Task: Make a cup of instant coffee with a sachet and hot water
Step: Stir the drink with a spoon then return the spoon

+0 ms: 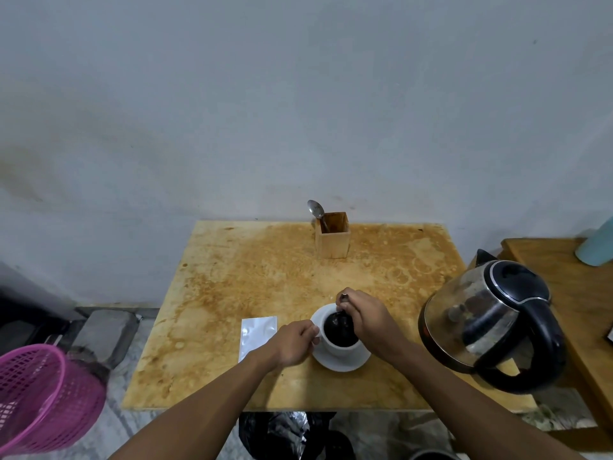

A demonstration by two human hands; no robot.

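Floor in front: a black plastic bag (282,433) is seen under the near table edge, and a pink mesh basket (43,396) stands low at the left, beside a grey block (106,333).
Left hand (295,341): it is laid against the left side of the cup, with the fingers curled closed at the cup's wall; whether a handle is gripped cannot be told.
Right hand (361,313): it is held over the right rim of the cup, the fingers pinched narrowly on the teaspoon.
Teaspoon (343,305): the handle tip shows above the right hand's thumb and the stem slants down into the dark liquid.
Cup (341,340): a white cup filled with dark coffee is set on a white saucer (341,361), near the front middle of the table, between the two hands.
Sachet (255,333): a silvery packet lies flat on the table just left of the cup, partly covered by the left wrist.
Kettle (491,323): an electric kettle with a steel body and black lid and handle stands at the table's right edge, near the cup.
Table (248,267): a stained yellow-brown top is placed against a pale wall (298,94).
Holder (332,239): a square wooden box stands at the far edge, with a second spoon (316,210) upright in it, bowl upward.
Far right: a light blue container (597,247) rests on a wooden side surface (564,277).
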